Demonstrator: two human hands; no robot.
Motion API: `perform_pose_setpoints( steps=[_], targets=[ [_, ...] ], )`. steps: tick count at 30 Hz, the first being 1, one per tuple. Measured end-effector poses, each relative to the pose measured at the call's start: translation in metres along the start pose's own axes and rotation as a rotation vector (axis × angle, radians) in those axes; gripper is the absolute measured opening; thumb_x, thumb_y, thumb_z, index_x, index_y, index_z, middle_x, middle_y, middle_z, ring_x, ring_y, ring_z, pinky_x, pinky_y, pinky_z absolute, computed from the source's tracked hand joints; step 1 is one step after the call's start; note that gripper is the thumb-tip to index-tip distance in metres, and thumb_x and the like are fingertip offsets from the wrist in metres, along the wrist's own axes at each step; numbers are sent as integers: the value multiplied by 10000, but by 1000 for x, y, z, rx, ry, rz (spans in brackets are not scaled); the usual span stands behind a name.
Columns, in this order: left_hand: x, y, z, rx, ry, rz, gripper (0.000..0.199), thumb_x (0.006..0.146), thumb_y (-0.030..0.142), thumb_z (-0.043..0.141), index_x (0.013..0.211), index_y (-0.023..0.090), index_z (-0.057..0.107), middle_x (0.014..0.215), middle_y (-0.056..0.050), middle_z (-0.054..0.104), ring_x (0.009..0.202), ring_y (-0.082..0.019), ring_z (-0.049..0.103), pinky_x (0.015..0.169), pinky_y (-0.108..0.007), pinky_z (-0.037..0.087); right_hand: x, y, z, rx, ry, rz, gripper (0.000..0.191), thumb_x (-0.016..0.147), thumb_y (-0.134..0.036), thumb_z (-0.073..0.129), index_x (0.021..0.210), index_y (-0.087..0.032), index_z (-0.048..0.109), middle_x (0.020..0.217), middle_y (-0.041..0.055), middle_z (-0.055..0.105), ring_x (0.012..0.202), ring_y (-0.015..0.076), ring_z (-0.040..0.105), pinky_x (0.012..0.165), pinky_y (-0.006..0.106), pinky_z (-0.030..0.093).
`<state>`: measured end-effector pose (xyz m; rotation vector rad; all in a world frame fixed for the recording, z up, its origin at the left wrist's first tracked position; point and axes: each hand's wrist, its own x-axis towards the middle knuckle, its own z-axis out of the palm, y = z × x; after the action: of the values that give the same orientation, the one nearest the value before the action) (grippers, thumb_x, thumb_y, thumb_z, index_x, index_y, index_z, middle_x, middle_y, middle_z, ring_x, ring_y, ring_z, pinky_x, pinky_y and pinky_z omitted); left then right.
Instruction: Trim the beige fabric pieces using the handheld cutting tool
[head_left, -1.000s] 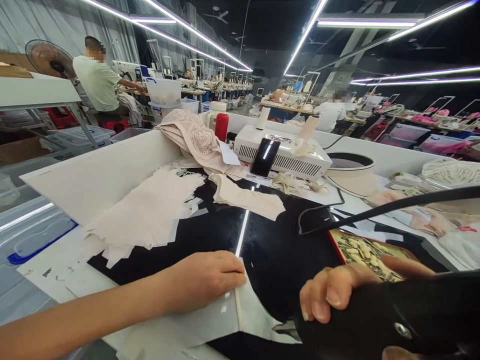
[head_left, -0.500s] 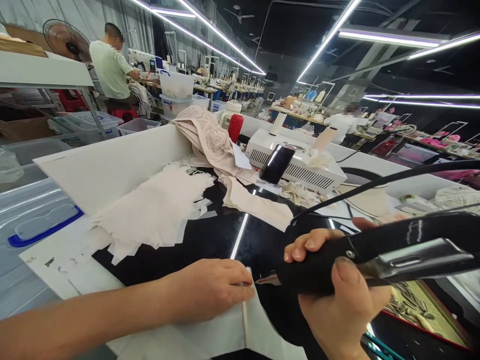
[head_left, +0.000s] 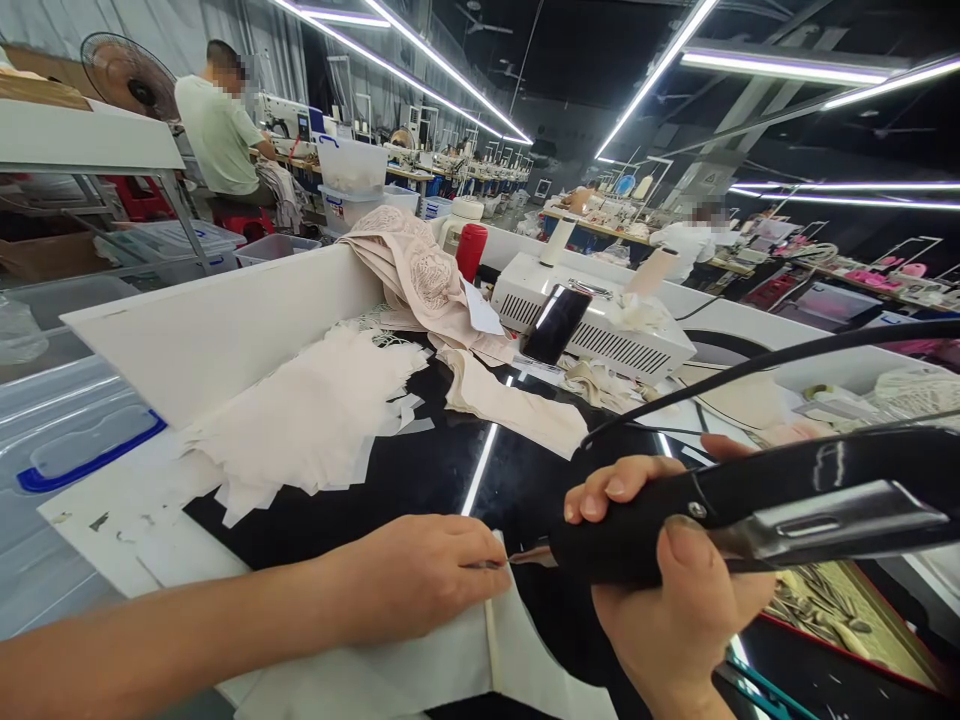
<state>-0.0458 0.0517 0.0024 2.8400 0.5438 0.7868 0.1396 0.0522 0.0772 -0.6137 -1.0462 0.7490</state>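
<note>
In my right hand is a black corded hand tool, with a metal lever on its side and a thin copper-coloured tip. That tip points left, close to the fingers of my left hand. My left hand is closed in a pinch on the edge of a pale fabric piece, which has a narrow strip or fold running down it. The fabric lies over the glossy black tabletop. Whether the tip touches the fabric, I cannot tell.
Stacked pale fabric pieces lie at left. Behind are a folded beige strip, lace fabric, a phone and a white vented box. A tray of metal parts and teal-handled tool sit right. A person works beyond.
The tool and my right hand have shifted slightly left, bringing the tip nearer my left fingers. My left hand keeps its pinch on the fabric, almost unmoved.
</note>
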Motion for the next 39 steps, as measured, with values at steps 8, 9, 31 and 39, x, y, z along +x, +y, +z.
perform_pose_setpoints(
  steps=[8,9,31,39],
  targets=[
    [1,1,-2,-9,7,1,238,1059,45,508,1194,130,684,1170,-90,742,1131,-198,704,1022,-301,595,-1,-5,-2,-23,20,20,436,837,-276,783,1224,-292,585,751,-51,660,569,157,609,506,311,568],
    [1,1,-2,-13,9,1,242,1055,41,508,1195,131,684,1167,-88,741,1127,-200,707,1016,-303,597,-2,-7,-3,-22,25,11,437,832,-288,788,1221,-291,589,749,-49,657,567,158,603,498,309,564],
    [13,13,-16,35,-42,54,191,1026,21,517,1060,131,670,1015,-74,705,920,-184,647,871,-294,576,-10,-26,-15,-59,35,-23,417,837,-334,786,1203,-304,589,743,-50,643,550,157,592,488,305,544],
    [4,19,1,36,-84,23,171,980,7,560,971,157,640,982,-54,691,933,-184,672,897,-285,571,-16,-24,-13,-34,14,-7,463,838,-361,818,1225,-295,572,760,-48,655,558,161,620,494,315,564]
  ],
)
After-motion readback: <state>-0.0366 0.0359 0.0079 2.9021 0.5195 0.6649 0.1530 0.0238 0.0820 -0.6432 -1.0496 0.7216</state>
